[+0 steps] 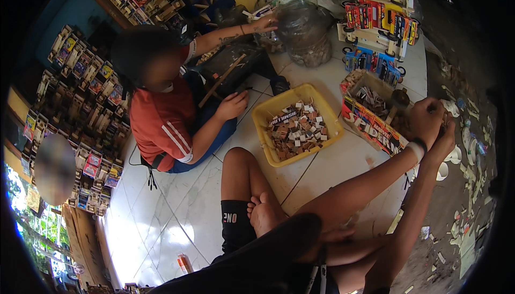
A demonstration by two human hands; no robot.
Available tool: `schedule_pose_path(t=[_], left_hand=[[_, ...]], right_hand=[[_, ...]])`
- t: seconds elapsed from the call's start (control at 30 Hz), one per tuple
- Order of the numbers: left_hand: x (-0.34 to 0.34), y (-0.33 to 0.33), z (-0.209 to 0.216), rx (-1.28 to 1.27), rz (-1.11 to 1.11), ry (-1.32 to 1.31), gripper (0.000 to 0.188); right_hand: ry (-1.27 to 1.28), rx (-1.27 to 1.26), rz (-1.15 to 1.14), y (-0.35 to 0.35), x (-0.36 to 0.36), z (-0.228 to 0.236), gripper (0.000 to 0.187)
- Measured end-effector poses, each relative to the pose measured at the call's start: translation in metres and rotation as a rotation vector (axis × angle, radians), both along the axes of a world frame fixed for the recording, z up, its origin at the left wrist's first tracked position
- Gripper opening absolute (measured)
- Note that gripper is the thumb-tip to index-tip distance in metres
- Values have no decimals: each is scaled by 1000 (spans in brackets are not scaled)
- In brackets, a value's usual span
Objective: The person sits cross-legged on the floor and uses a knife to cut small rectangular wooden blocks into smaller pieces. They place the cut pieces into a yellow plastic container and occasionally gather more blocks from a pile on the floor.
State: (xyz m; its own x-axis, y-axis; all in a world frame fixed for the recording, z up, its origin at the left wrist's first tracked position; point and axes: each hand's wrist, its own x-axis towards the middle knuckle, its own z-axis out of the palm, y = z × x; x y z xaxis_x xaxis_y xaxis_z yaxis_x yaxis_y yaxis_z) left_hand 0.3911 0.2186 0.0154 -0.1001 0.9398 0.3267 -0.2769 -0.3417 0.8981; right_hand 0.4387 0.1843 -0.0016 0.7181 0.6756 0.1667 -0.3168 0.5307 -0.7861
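Both my hands are close together at the right, beyond the near corner of a printed cardboard box. My left hand, with bands at its wrist, has its fingers curled in. My right hand meets it from the right, its fingers bent and partly hidden. Whatever they hold between them is too small and dark to make out. Small pale parts fill the box, and a dark round container sits at its right side. Left of the box, a yellow basin holds many small wooden blocks.
A co-worker in a red shirt sits at the left, one hand reaching to a dark plastic bag. Toy trucks are stacked at upper right. An orange tube lies on white tiles. Scraps litter the ground at right.
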Motion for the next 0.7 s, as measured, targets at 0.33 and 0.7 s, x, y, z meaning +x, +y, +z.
schedule_pose_path(t=[0.33,0.7], left_hand=[[34,79,-140,-89,63,370,23],[-129,-14,-23,394,-563,340,34]], right_hand=[[-700,-403,-243,76,60,-132,33],[-649,19,-173,-44,9,-44,26]])
